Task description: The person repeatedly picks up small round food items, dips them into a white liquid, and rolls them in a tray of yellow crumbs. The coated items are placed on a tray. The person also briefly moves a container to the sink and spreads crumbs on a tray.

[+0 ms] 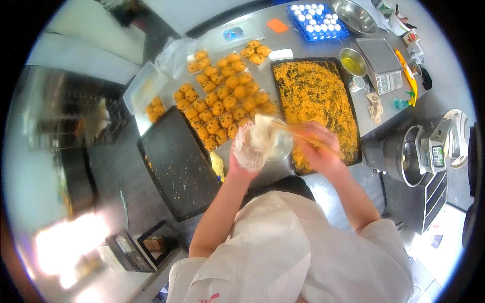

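My left hand holds a crumpled clear plastic bag or film with something whitish in it. My right hand grips a blurred, long tan tool, perhaps a brush or wooden stick, whose far end meets the pale stuff at my left hand. A clear bowl stands between my hands. Just beyond them lie many round golden balls with dark flecks, grouped in clear trays. Beneath my right hand is a black baking tray covered with orange shreds and dark flakes.
An empty-looking dark baking tray lies at the left. Eggs in a blue tray, a steel bowl, a bowl of yellow liquid and a scale stand at the back right. A mixer-like machine is at the right.
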Demonstrator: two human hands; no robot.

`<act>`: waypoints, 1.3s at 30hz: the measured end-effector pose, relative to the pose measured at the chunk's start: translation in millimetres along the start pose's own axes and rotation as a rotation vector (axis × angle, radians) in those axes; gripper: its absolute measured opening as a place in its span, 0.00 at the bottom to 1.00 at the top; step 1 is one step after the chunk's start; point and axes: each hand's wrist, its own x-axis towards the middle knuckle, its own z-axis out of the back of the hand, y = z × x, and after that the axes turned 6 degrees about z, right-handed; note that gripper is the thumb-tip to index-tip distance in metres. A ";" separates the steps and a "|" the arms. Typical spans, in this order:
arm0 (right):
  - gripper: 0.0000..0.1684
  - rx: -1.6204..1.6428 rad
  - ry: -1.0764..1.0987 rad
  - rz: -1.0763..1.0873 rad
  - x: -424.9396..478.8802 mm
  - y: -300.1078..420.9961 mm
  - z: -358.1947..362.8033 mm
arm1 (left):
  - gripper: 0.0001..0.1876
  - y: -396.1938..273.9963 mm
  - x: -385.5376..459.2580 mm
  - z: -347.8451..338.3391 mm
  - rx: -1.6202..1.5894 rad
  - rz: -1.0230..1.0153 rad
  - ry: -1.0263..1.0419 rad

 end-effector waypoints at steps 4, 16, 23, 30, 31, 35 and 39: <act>0.13 0.030 0.193 0.029 -13.0 25.4 -4.8 | 0.19 4.5 17.0 19.0 -0.030 -0.036 -0.066; 0.09 -0.092 0.040 0.165 -12.9 37.8 -11.9 | 0.16 6.0 11.3 2.3 -0.031 -0.069 0.095; 0.09 0.059 -0.231 -0.160 -17.5 25.5 3.1 | 0.15 13.6 -9.4 -42.4 -0.011 -0.111 0.116; 0.11 0.088 0.036 0.155 -20.6 47.9 -7.4 | 0.17 16.5 3.4 -29.4 -0.130 -0.130 0.317; 0.11 0.168 0.048 0.127 -24.9 46.4 -6.2 | 0.18 17.3 -3.3 -41.2 -0.117 -0.121 0.285; 0.11 0.299 -0.252 -0.257 -29.5 33.8 2.5 | 0.19 15.9 -26.6 -64.8 -0.044 -0.042 0.245; 0.17 -0.087 -0.144 0.150 -6.1 40.3 -3.7 | 0.16 10.4 -6.8 -34.4 -0.041 -0.052 -0.008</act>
